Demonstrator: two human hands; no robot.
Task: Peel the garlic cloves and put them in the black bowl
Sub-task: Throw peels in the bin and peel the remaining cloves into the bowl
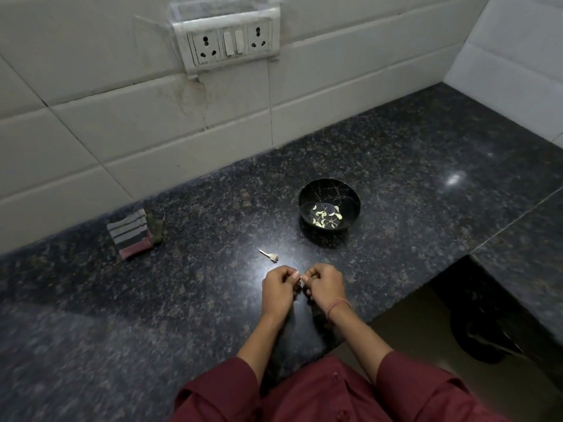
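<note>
A white tiled wall (122,117) stands at the back. In front of it lies a big dark tabletop (152,300) with lots of little specks, and it shines where the light hits it. At the bottom is the person's dark red shirt (320,397), with both sleeves pushed up the arms.

A white plug board (227,41) with two sockets and switches sits high on the wall. A folded striped cloth (131,233) lies on the tabletop at the left, close to the wall.

The black bowl (329,190) stands on the tabletop, past the hands and a bit to the right, well apart from them. Some peeled cloves (323,214) lie in the bottom of it, pale yellow and white.

The left hand (278,289) and the right hand (324,284) are close together just above the tabletop, near its front edge. The fingers of both are curled in, and their tips meet. Between them they pinch a tiny pale garlic clove (300,278). It is too small to tell if it has skin on it. A thin pink thread (336,307) goes round the right wrist.

A little dry garlic stem (269,255) lies on the tabletop just past the left hand.
</note>
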